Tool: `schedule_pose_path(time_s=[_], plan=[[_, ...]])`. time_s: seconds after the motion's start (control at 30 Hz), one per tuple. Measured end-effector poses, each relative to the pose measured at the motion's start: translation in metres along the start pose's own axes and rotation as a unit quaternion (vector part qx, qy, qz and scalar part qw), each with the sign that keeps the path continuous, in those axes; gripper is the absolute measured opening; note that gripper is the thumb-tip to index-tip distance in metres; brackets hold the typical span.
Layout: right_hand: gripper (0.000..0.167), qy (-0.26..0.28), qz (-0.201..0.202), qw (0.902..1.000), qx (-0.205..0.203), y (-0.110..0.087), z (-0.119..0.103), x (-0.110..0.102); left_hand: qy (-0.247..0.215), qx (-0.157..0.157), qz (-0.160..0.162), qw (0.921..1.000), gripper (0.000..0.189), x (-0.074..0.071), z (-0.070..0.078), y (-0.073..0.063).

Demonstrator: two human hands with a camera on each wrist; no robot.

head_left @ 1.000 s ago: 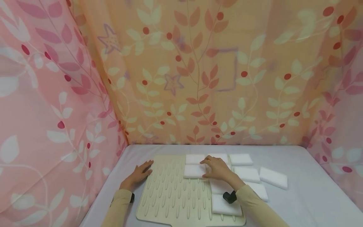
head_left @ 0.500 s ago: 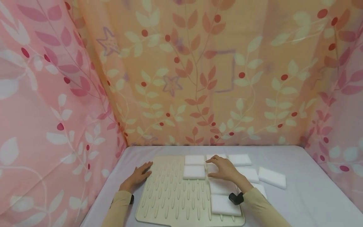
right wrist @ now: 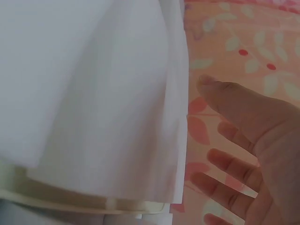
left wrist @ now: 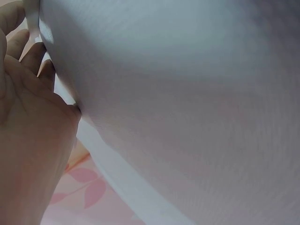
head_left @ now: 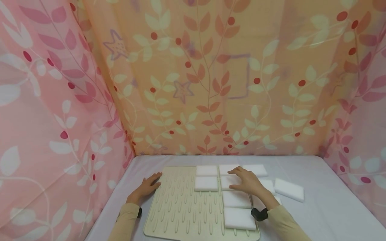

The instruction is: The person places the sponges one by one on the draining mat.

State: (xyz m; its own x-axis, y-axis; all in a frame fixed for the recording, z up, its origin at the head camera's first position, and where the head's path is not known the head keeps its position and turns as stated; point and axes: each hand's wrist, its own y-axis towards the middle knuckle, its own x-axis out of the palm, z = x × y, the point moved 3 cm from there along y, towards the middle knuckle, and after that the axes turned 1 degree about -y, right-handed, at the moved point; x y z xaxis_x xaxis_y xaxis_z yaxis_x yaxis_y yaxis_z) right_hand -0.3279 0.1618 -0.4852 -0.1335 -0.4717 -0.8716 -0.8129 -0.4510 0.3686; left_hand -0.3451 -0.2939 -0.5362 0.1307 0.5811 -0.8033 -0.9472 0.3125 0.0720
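Sleeves of beige cloth are seen nearest, reaching in at both sides of the mat, which is cream and raised in short oblong ridges. At the mat's near right corner a white block is laid flat, with a second block set just beyond. Right of the mat, a black wrist device is worn on the right arm. The mat's left edge is met by the left hand, its fingers extended and nothing gripped. Above the mat's right side the right hand is held with thumb and fingers well parted, nothing caught between them. By it a third block on the mat is partly covered; by its wrist two loose blocks right of the mat are partly hidden. Farther right of the mat, a slanted block is left uncovered. Three more blocks are placed at the mat's far side, and one beyond its far right corner. Behind the mat a leaf-patterned curtain is hung.
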Motion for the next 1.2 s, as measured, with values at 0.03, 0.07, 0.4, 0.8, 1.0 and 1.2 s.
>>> schedule_pose_path(time_s=[0.03, 0.07, 0.4, 0.8, 1.0, 1.2], plan=[[0.054, 0.002, 0.002, 1.0, 0.002, -0.002, 0.002, -0.001, -0.002, 0.001, 0.0, 1.0, 0.054, 0.0, 0.0, 0.0], [0.054, 0.002, 0.005, 1.0, 0.002, -0.004, 0.003, -0.002, -0.005, 0.001, -0.001, 1.0, 0.054, 0.0, 0.001, -0.001], [0.055, 0.003, 0.018, 0.9997, 0.018, -0.023, 0.022, -0.018, -0.013, -0.002, -0.002, 0.9999, 0.054, -0.001, 0.002, 0.0], [0.053, -0.007, 0.035, 0.9978, 0.056, -0.051, 0.053, -0.03, -0.011, -0.011, -0.005, 0.9999, 0.054, 0.002, -0.003, 0.003], [0.055, -0.003, 0.042, 0.9965, 0.072, -0.064, 0.067, -0.038, -0.007, -0.003, -0.002, 1.0, 0.054, 0.004, -0.003, 0.002], [0.057, -0.006, 0.045, 0.9955, 0.084, -0.073, 0.077, -0.049, -0.009, -0.003, 0.001, 1.0, 0.053, 0.001, -0.001, 0.001]])
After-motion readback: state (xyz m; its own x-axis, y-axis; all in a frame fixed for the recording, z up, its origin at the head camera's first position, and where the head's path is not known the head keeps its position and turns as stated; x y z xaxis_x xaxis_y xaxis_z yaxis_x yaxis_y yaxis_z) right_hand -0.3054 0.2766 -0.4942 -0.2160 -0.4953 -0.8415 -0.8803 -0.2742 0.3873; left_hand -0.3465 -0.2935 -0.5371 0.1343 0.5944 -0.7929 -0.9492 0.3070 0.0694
